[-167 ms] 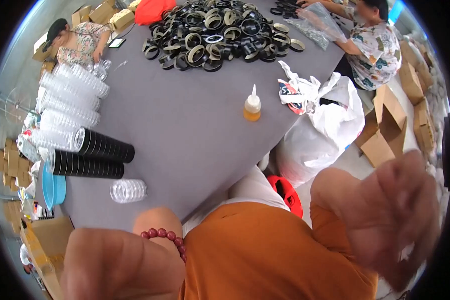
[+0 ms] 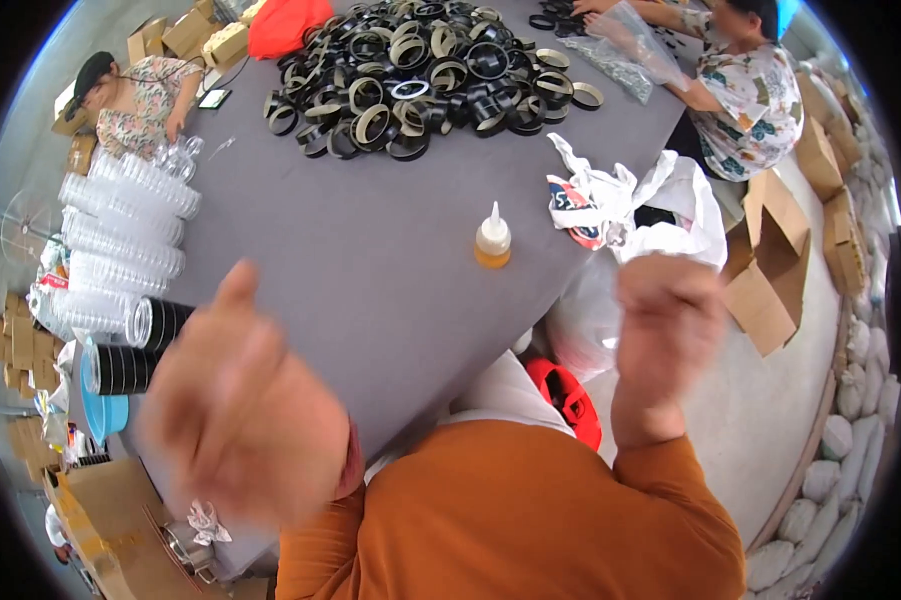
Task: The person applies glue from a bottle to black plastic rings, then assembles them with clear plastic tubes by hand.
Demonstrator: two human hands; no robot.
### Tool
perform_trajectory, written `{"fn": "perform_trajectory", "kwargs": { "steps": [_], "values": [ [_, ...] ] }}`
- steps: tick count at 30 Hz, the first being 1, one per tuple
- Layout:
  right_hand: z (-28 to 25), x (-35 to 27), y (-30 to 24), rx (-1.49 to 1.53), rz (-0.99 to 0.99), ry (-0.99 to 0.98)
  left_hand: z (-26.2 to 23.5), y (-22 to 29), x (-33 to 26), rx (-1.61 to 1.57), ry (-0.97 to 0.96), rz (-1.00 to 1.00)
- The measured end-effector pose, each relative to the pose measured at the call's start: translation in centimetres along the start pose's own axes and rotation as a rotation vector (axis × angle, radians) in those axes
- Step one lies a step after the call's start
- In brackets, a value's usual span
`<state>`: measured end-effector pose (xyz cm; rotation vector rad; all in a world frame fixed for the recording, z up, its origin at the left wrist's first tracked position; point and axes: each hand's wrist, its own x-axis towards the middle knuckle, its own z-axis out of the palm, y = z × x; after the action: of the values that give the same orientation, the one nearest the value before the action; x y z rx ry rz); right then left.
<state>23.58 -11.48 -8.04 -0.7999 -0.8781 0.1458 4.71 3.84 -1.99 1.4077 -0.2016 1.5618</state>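
Note:
Both of my hands are raised in front of me and smeared by motion. My left hand (image 2: 250, 410) is held up over the table's left part, its thumb sticking up and its other fingers blurred. It covers part of two black-wrapped stacks of clear plastic pieces (image 2: 120, 370). My right hand (image 2: 670, 325) is up in front of a white plastic bag (image 2: 705, 215), its fingers seemingly curled. Nothing can be made out in either hand. Between them stands a small dropper bottle (image 2: 492, 240) of amber liquid with a white pointed nozzle.
Black rings (image 2: 410, 85) lie in a big heap at the back of the grey table (image 2: 370, 240). Clear plastic stacks (image 2: 120, 240) stand along its left edge, above a blue basin (image 2: 105, 412). Two people sit at the far corners. An open cardboard box (image 2: 770, 260) is on the right.
Both hands have risen from low at the sides; the right has also moved inward. My left hand now covers where a single clear ribbed jar lay. The view has shifted slightly.

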Motion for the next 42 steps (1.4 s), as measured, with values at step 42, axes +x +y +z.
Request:
{"fn": "perform_trajectory", "kwargs": {
  "steps": [42],
  "values": [
    [-12.3, 0.8, 11.3, -0.341, 0.787, 0.270, -0.1, -20.9, -13.2, 0.150, -0.339, -0.853]
  ]
}}
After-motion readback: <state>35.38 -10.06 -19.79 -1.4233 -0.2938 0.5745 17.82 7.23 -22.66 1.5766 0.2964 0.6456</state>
